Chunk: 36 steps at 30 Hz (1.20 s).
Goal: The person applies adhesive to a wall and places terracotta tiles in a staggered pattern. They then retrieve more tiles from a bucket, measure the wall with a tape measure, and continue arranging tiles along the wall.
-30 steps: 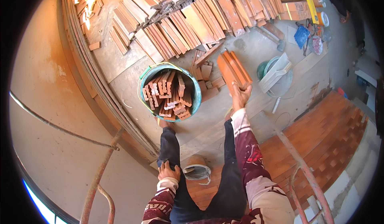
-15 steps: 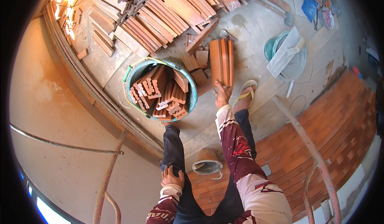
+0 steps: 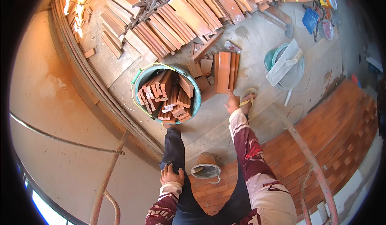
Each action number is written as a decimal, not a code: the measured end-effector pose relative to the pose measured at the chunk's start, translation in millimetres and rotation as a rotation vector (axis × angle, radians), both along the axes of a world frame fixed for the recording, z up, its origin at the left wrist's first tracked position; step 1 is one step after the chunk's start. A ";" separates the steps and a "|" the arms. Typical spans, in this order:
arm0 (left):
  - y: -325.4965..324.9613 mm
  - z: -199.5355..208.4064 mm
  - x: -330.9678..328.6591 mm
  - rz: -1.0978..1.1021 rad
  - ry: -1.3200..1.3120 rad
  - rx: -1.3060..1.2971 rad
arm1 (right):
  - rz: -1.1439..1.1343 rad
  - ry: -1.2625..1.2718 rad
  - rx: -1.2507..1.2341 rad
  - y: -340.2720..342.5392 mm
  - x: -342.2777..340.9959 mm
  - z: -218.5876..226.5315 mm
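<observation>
My left hand (image 3: 172, 176) lies on my left leg with its fingers spread, holding nothing. My right hand (image 3: 233, 102) is just below a small group of orange clay tiles (image 3: 225, 74), its index finger pointing at their near end. Whether that fingertip still touches them I cannot tell. Nothing shows in this hand, and its fingers are apart. To the left of these tiles stands a teal bucket (image 3: 196, 114) with a yellow-green handle, packed with several grooved clay tile strips (image 3: 163, 90) set on end.
Rows of clay tiles (image 3: 193, 14) cover the far floor. Broken pieces (image 3: 196, 69) lie beside the bucket. A trowel-like float (image 3: 285, 63) rests across a round basin (image 3: 295, 74) at right. Between my legs sits a small bucket (image 3: 206, 159). Rusty metal bars (image 3: 309, 152) flank me.
My right hand has come away from the near end of the tile group and drawn back slightly to the right. The left hand stays on my leg. The view has shifted a little.
</observation>
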<state>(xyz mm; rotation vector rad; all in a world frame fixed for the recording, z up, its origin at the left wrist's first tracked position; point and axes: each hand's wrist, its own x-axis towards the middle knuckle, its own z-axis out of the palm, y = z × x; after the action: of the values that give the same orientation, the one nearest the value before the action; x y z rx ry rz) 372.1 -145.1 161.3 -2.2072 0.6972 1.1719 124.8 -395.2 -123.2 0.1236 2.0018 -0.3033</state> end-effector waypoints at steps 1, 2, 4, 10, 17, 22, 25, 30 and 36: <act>-0.6 -1.3 -0.5 0.011 0.001 0.002 | 0.194 0.129 -0.334 -4.6 14.4 11.2; 0.4 -2.4 -1.6 0.023 0.002 0.008 | 0.388 0.254 -0.666 -2.0 36.8 26.1; 6.1 -1.5 -2.2 0.034 -0.011 0.025 | 0.720 0.220 -1.041 0.8 86.7 67.5; 3.3 -3.6 -1.8 0.031 -0.024 0.022 | 1.320 0.214 -0.705 -5.0 166.7 100.0; 20.2 -3.9 14.3 0.110 0.026 -0.017 | 1.233 0.146 -1.012 -11.1 232.3 104.4; 21.8 -1.0 26.2 0.130 0.058 -0.018 | 1.247 0.070 -0.919 -25.3 273.5 96.5; 23.7 -0.9 33.5 0.132 0.065 -0.025 | 1.532 0.054 -0.605 -36.4 285.2 98.2; 34.7 1.8 45.2 0.191 0.101 -0.033 | 1.587 0.064 -0.521 -44.2 292.6 102.8; 31.4 4.7 52.4 0.198 0.094 -0.022 | 1.368 -0.100 -0.522 -57.0 259.1 87.1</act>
<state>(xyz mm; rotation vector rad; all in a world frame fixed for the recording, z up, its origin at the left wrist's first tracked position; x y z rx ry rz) 424.6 -113.7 166.0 -2.2936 0.5395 1.3790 383.9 -452.2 -36.1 -1.4487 1.4379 0.0922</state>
